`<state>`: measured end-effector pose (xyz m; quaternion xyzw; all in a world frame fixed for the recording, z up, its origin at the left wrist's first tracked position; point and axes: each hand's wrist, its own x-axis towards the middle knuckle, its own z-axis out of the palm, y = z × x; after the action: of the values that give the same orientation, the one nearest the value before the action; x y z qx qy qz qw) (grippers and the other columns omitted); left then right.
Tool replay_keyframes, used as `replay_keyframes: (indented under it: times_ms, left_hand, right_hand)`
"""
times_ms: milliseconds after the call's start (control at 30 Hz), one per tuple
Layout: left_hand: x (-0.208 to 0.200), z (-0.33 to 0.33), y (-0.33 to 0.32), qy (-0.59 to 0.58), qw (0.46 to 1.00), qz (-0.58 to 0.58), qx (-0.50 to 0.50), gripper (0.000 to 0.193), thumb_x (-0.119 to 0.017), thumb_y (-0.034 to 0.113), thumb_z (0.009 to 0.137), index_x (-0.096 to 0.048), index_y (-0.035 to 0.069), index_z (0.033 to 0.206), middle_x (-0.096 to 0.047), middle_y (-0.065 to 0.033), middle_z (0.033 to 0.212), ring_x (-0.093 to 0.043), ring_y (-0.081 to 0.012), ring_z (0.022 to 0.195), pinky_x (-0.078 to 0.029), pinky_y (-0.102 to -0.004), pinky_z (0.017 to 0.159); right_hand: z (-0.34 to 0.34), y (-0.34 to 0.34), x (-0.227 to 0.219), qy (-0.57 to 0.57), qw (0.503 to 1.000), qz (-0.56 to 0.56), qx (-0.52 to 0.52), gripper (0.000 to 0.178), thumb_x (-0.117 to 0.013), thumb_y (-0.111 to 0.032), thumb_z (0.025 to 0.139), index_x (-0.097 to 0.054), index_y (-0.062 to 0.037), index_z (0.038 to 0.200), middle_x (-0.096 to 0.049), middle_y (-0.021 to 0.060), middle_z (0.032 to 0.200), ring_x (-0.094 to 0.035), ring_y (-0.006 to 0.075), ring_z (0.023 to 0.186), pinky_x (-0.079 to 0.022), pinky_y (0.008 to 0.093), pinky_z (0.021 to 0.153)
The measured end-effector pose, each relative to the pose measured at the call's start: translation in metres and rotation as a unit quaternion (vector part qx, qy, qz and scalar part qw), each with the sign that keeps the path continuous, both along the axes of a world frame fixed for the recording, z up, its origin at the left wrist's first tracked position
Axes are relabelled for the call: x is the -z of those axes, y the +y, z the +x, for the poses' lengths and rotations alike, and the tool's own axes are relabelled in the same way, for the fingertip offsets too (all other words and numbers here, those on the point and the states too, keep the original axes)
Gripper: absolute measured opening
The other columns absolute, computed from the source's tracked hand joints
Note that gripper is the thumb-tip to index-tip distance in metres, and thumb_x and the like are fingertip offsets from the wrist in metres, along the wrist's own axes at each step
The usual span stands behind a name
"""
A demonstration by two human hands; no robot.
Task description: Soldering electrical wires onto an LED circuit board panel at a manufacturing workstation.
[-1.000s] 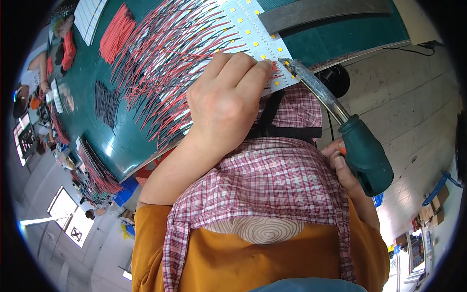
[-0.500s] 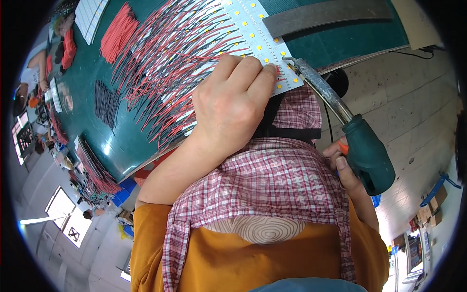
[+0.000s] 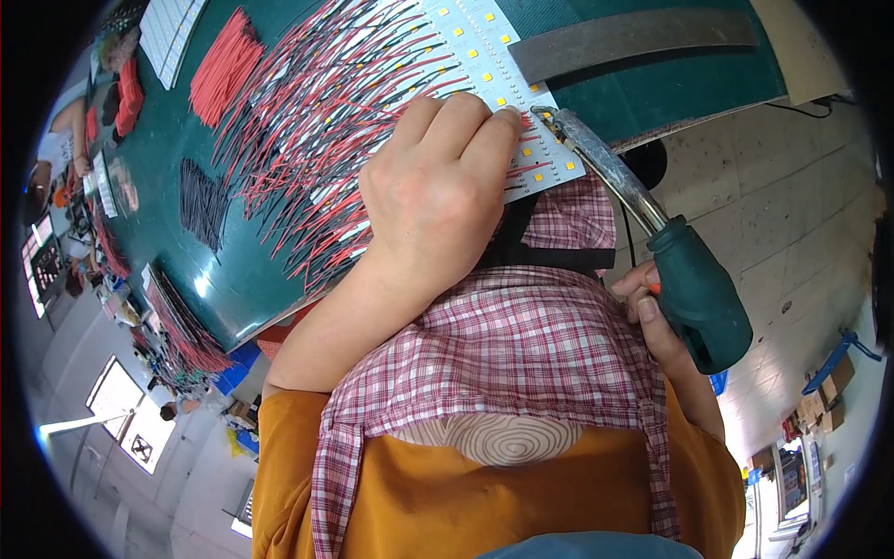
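Observation:
A white circuit board (image 3: 507, 70) with yellow square LEDs lies at the near table edge, and many red and black wires (image 3: 307, 140) fan out leftward from it. My left hand (image 3: 433, 186) rests over the board's near part, its fingers curled and pressed together. Red wire ends show beside its fingertips, but what they pinch is hidden underneath. My right hand (image 3: 652, 312) grips the dark green handle of a soldering iron (image 3: 703, 289) with an orange trigger. The iron's metal tip reaches the board just right of my left fingertips; whether it touches cannot be told.
A dark metal bar (image 3: 643, 42) lies across the board's far right edge. On the green table (image 3: 200, 275) are a red wire bundle (image 3: 225, 70), a black wire bundle (image 3: 203, 200) and white boards (image 3: 169, 37). Other people work at the far left.
The circuit board has shifted slightly right and nearer. My left hand has moved a little left, and the soldering iron has also gone slightly left.

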<state>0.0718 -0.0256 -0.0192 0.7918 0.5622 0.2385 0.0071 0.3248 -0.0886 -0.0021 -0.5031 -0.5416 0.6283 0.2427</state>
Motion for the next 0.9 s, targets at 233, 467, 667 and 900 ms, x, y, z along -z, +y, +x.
replay_keyframes:
  times_ms: [233,467,667,900]
  left_hand:
    - [-0.004,0.002,0.000,0.021,1.000,-0.010,-0.010,0.017,-0.065,0.008,0.064,-0.065,0.009,0.081,-0.053,0.0001,0.074,-0.053,-0.0157,0.066,-0.042,-0.0275,0.044]
    - [-0.014,0.004,0.000,-0.001,0.999,-0.050,-0.016,0.020,-0.067,-0.001,0.065,-0.066,0.007,0.084,-0.057,-0.0037,0.073,-0.056,-0.0208,0.065,-0.046,-0.0312,0.054]
    - [-0.015,0.002,-0.001,0.004,0.998,-0.055,-0.028,0.021,-0.067,-0.001,0.065,-0.066,0.008,0.084,-0.056,-0.0035,0.073,-0.056,-0.0207,0.065,-0.046,-0.0316,0.054]
    - [-0.013,0.004,0.000,-0.002,0.999,-0.046,-0.015,0.020,-0.068,-0.001,0.066,-0.066,0.008,0.083,-0.056,-0.0032,0.073,-0.055,-0.0205,0.065,-0.046,-0.0313,0.054]
  right_hand:
    - [0.001,0.002,-0.001,-0.133,0.986,0.077,-0.067,0.014,-0.064,-0.002,0.078,-0.063,-0.0064,0.091,-0.066,0.0004,0.080,-0.062,0.0146,0.073,-0.049,0.0231,0.065]
    - [0.005,0.024,-0.002,0.174,0.983,0.019,0.051,0.035,-0.053,-0.018,0.089,-0.045,0.0009,0.117,-0.057,0.0185,0.104,-0.057,0.0157,0.078,-0.049,0.0311,0.072]
    - [-0.071,0.110,0.015,0.356,0.931,0.032,0.078,0.050,-0.051,-0.027,0.088,-0.040,0.0012,0.128,-0.040,0.0231,0.134,-0.040,0.0329,0.127,-0.037,0.0508,0.102]
    - [-0.078,0.205,0.046,0.771,0.636,-0.036,-0.004,0.035,-0.063,-0.027,0.083,-0.055,-0.0094,0.113,-0.048,0.0078,0.128,-0.039,0.0260,0.127,-0.023,0.0518,0.108]
